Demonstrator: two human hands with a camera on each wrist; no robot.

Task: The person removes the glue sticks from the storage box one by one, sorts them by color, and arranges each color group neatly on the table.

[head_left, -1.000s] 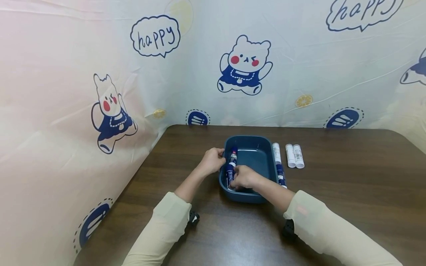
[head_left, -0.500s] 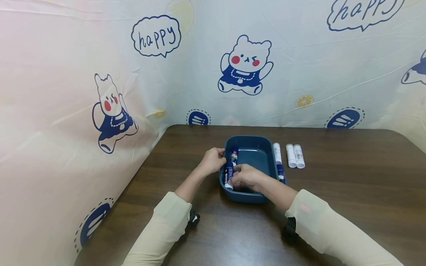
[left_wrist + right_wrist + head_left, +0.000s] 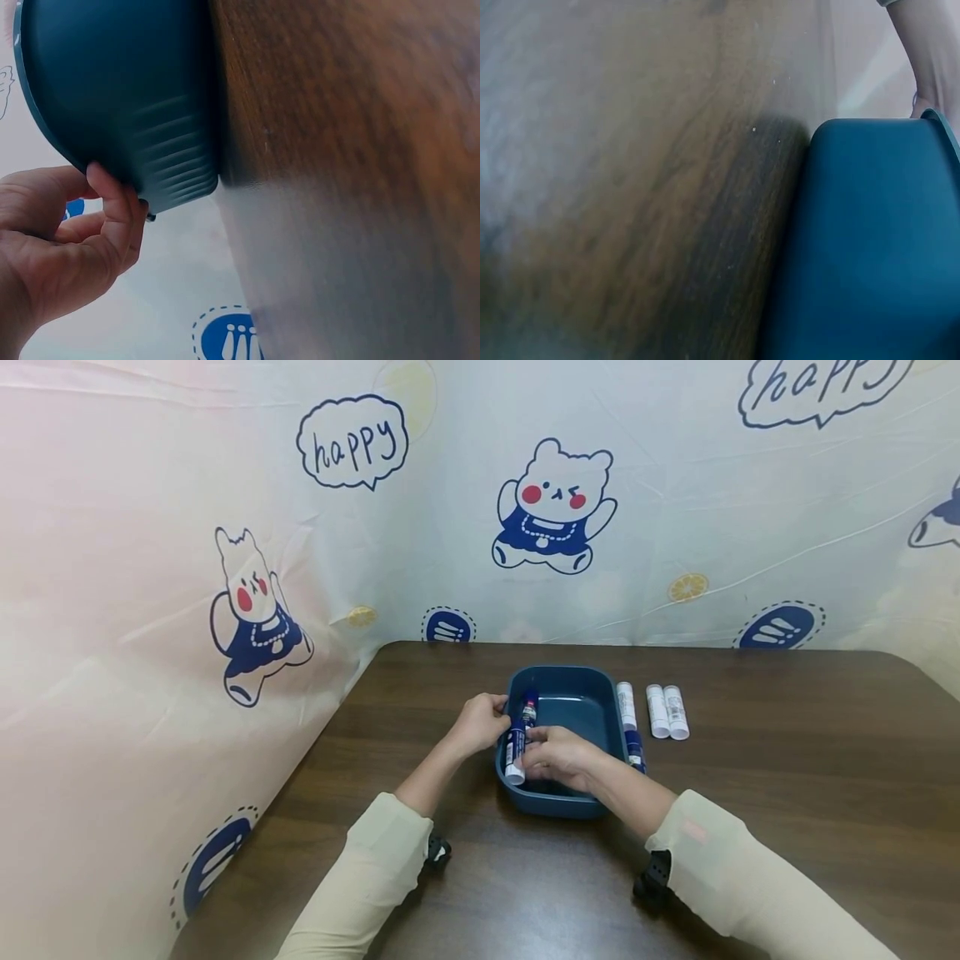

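Note:
A dark blue rectangular bin (image 3: pixel 581 700) stands on the table. My left hand (image 3: pixel 477 725) pinches its left rim; in the left wrist view the fingers of that hand (image 3: pixel 82 232) bend over the edge. Inside, along the left wall, are a blue-and-white glue stick (image 3: pixel 514 758) and, farther back, another glue stick (image 3: pixel 529 708) with a red patch on its label. My right hand (image 3: pixel 561 757) reaches into the bin and holds the nearer stick by its side, fingertips partly hidden. The right wrist view shows only the bin's outer wall (image 3: pixel 870 240) and part of the left arm.
Against the bin's right side lie a white glue stick (image 3: pixel 626 706) and a blue one (image 3: pixel 634 750), end to end. Two white glue sticks (image 3: pixel 667 712) lie side by side farther right. A patterned cloth (image 3: pixel 450 527) hangs behind the brown table (image 3: pixel 787 777).
The nearer glue stick has shifted slightly left toward the bin wall, its white end now showing more. My right hand has moved up a little with it. The left hand stays on the rim.

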